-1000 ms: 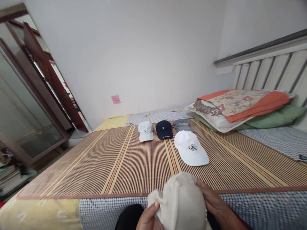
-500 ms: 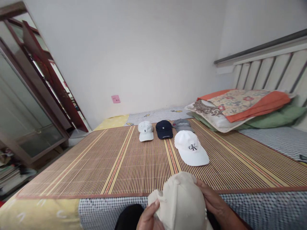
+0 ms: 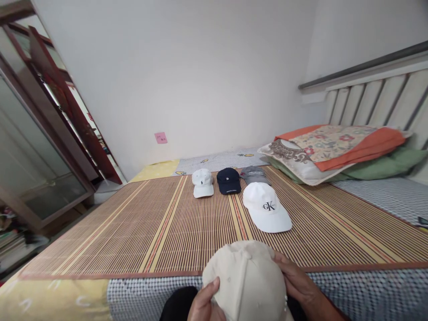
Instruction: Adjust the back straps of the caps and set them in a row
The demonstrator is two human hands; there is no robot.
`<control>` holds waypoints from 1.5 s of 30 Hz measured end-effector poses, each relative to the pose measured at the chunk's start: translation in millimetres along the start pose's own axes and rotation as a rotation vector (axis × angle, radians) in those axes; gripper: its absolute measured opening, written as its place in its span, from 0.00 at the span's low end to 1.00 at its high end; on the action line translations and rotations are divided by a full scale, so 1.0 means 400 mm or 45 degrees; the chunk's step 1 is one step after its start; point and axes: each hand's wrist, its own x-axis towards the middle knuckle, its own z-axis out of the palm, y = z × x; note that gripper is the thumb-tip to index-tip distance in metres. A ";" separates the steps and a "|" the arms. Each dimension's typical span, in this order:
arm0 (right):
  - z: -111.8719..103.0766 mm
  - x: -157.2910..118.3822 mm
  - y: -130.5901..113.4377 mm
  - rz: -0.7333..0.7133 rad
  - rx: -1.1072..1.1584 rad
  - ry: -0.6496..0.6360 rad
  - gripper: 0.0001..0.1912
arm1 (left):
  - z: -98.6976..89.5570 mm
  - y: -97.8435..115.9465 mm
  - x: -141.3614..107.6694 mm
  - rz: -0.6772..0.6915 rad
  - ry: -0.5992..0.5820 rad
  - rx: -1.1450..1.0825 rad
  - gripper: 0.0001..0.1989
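Landmark: the white cap (image 3: 267, 209), lying upright on the striped mat (image 3: 197, 240), brim toward the wearer. The beige cap (image 3: 250, 281) was held off the near edge, on the wearer's side of the landmark and slightly to its left. The left hand (image 3: 204, 302) pinched its side, thumb outside and fingers mostly hidden; the right hand (image 3: 296, 278) cupped the opposite side, fingertips hidden behind the fabric. This two-sided hold probably kept the soft crown rounded and steady. Beyond the landmark, in a rough row, were the pale cap (image 3: 202, 183) far left, the navy cap (image 3: 228, 180) nearer left, and the grey cap (image 3: 254, 174) just behind; contact between grey and white could not be determined. Brims of the pale, navy and white caps faced the wearer, which presumably left their fronts viewable. Markings: landmark front read "CK" in dark letters, fainter small print across it unreadable. Pale cap: small dark emblem, unresolved. Navy: small white mark plus a line of brim lettering, illegible. Grey: front lettering, illegible. Pink note (image 3: 161, 137), on the wall beyond and left of the landmark: dark handwriting, not readable.
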 end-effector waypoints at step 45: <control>0.036 0.064 0.023 0.044 0.467 0.158 0.18 | -0.098 0.120 0.124 0.266 0.476 -0.331 0.21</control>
